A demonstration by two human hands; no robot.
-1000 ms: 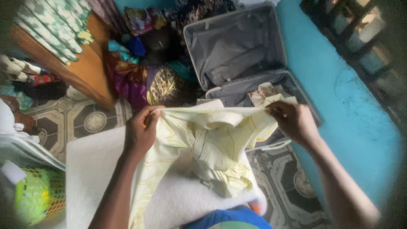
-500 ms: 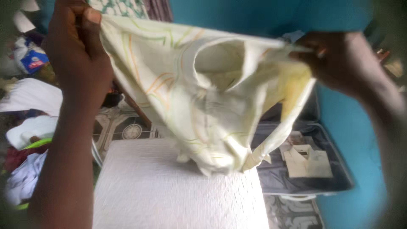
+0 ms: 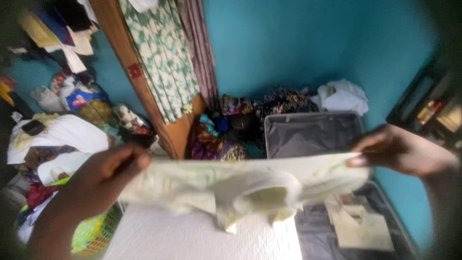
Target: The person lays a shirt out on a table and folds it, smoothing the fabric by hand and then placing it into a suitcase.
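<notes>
Both hands, left hand (image 3: 103,175) and right hand (image 3: 394,150), fingers pinched shut, stretch a pale yellow garment (image 3: 245,185) above a white mattress (image 3: 202,236); a loose pinch could drop it.

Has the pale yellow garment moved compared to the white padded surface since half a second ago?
Yes. The pale yellow garment has come down toward the white padded surface and is now stretched nearly flat.
</notes>
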